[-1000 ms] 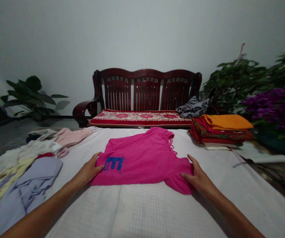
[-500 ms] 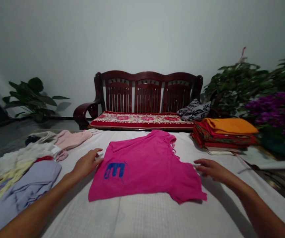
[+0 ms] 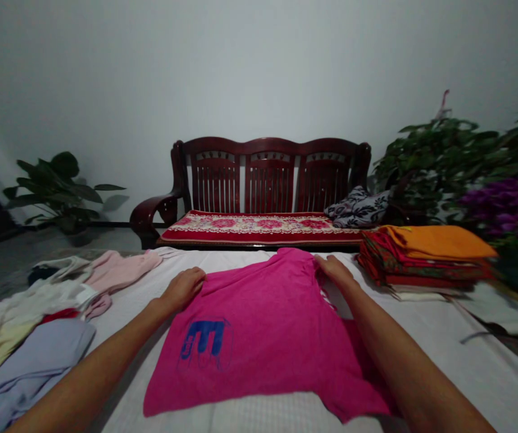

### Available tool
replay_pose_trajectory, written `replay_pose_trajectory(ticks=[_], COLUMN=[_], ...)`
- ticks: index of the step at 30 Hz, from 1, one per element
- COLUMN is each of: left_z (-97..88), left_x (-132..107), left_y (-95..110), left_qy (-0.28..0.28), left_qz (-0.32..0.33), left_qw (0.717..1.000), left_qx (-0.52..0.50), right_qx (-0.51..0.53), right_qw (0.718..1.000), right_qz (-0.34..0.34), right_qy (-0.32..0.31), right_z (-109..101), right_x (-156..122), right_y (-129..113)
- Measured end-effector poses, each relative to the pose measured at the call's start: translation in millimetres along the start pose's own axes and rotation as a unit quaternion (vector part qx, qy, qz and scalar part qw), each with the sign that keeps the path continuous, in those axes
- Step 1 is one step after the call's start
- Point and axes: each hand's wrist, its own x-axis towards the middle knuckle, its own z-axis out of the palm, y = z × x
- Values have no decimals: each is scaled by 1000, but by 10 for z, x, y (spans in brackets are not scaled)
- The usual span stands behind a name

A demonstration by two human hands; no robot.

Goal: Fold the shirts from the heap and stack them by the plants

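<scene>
A pink T-shirt (image 3: 259, 325) with a blue printed letter and small blue marks lies sideways on the white cloth, its hem toward my left and its neck opening toward my right. At the far hem corner, my left hand (image 3: 184, 290) has its fingers closed on the fabric. My right hand (image 3: 335, 269) pinches the shirt's far edge by the sleeve and neckline; its fingertips are partly hidden by fabric. My right forearm passes over the near sleeve.
Loose clothes, including a lavender garment (image 3: 47, 355) and a pink one (image 3: 121, 270), lie at left. A folded stack with an orange cloth (image 3: 439, 243) sits at right. Behind stands a dark wooden bench (image 3: 268, 147), with plants (image 3: 63, 186) to either side.
Both hands have moved from beside the shirt to its far edge and closed on it. The shirt shows nearer in view, its far edge drawn straighter.
</scene>
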Motion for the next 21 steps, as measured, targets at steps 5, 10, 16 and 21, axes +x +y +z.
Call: replay_pose_trajectory(ticks=[5,10,16,21], left_z=[-16,-124,-70,-70], left_x=[126,162,231,405], left_y=[2,-13,-8,-68], left_qy=[47,-10,-60,81], left_qz=[-87,-74,-14,-172], left_qw=[988,956,982,938], left_qx=[-118,-282,-176,-289], right_qx=[30,66,69,69], right_qw=[999,997,997,997], right_qz=[20,39,32,24], right_qy=[-4,9,5,10], right_z=[220,202,171,136], right_x=[65,83,136,116], right_y=[51,291,340,299])
